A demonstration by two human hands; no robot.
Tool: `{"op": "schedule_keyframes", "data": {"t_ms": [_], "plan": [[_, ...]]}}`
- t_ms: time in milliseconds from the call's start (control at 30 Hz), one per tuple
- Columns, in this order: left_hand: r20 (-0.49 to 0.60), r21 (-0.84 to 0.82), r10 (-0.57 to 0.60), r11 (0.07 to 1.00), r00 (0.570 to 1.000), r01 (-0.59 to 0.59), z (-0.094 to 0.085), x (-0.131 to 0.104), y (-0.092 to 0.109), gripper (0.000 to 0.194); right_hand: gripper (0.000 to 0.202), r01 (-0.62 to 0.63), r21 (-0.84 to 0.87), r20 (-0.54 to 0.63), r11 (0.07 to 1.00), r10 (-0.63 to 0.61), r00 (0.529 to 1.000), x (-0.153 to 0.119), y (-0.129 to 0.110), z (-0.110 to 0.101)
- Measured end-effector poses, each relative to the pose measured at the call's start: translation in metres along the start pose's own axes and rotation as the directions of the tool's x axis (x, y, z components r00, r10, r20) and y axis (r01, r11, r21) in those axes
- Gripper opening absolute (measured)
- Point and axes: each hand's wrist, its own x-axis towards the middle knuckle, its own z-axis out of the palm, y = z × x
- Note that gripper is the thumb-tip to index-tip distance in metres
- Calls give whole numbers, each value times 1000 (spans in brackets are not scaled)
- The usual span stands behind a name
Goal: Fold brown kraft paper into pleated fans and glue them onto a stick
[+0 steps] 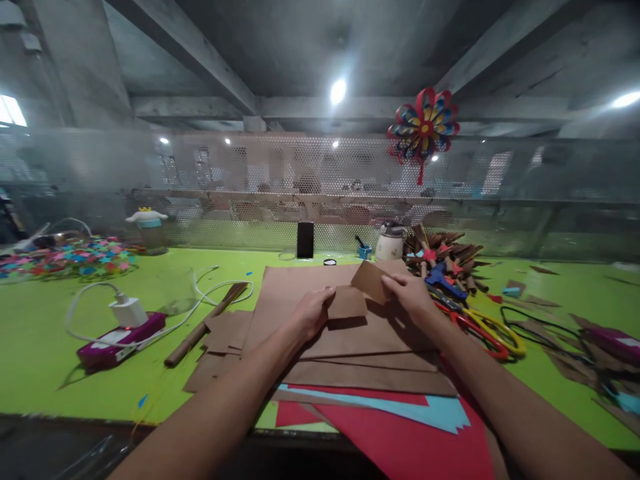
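My left hand (313, 312) pinches a small brown paper piece (349, 302) by its left end, just above a stack of large brown paper sheets (290, 287). In my right hand (407, 293) is a second brown paper piece (371, 280), tilted and gripped at its right edge. The two pieces meet or overlap near the middle; whether they touch I cannot tell. Beneath the brown sheets, red paper (400, 437) and light blue paper (420, 408) stick out toward the table's front edge.
Left lie smaller brown pieces (229, 331), a rolled paper stick (193, 343) and a purple power strip (120, 340) with a white charger (127, 311). Right are red-handled scissors (480, 333), yellow-handled scissors (505, 337) and a pile of paper rolls (445, 257). A white bottle (389, 243) stands behind.
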Motion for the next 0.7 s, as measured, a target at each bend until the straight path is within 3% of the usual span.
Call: {"op": "schedule_keyframes", "data": {"t_ms": [100, 167, 233, 300, 367, 467, 567, 633, 700], "plan": [[-26, 146, -53, 988, 998, 56, 4, -6, 5, 21, 31, -61, 203, -93, 977, 81, 992, 6, -2, -11], [88, 241, -142, 964, 986, 117, 10, -12, 10, 24, 34, -81, 230, -120, 970, 111, 987, 8, -3, -18], [209, 370, -282, 909, 936, 191, 17, -18, 14, 26, 48, -103, 260, -98, 960, 133, 986, 8, -4, -22], [284, 470, -295, 872, 912, 135, 24, -23, 17, 34, 50, -151, 248, 8, 957, 154, 988, 7, -7, -25], [325, 559, -236, 829, 916, 15, 29, -24, 19, 43, 36, -165, 195, 123, 967, 143, 982, 6, -14, -25], [357, 654, -110, 738, 928, -164, 33, -23, 19, 38, 17, -134, 170, 167, 976, 105, 980, 0, -30, -28], [308, 723, -36, 658, 951, -209, 32, -20, 19, 28, 18, -226, 196, 238, 954, 178, 955, -21, -52, -39], [216, 743, -45, 655, 975, -134, 29, -17, 17, 23, 19, -274, 111, 315, 955, 228, 921, -47, -64, -51], [122, 711, -70, 702, 990, -38, 25, -14, 14, 20, 16, -320, -59, 412, 945, 315, 855, -77, -68, -64]]}}
